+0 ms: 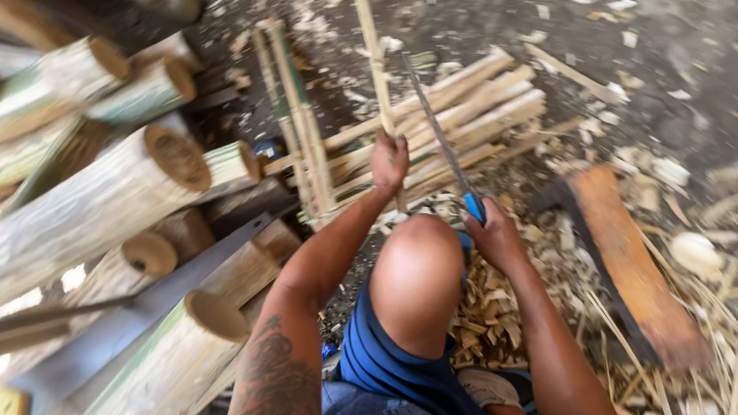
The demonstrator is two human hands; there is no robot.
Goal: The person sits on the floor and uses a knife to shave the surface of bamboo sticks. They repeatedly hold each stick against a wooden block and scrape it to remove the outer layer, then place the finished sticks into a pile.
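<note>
My left hand (389, 160) grips a thin bamboo strip (371, 52) that stands upright and runs out of the top of the view. My right hand (494, 234) is closed around the blue handle of a long dark knife (436, 127), whose blade points up and away beside the strip. My bare knee (416, 267) is raised between my two arms. A heap of split bamboo strips (472, 106) lies on the ground just beyond my hands.
Thick cut bamboo poles (99, 200) are stacked at the left, with a handsaw (135, 310) lying across them. An orange-brown wooden block (624, 256) sits at the right. Shavings and offcuts (483, 318) cover the dirt floor.
</note>
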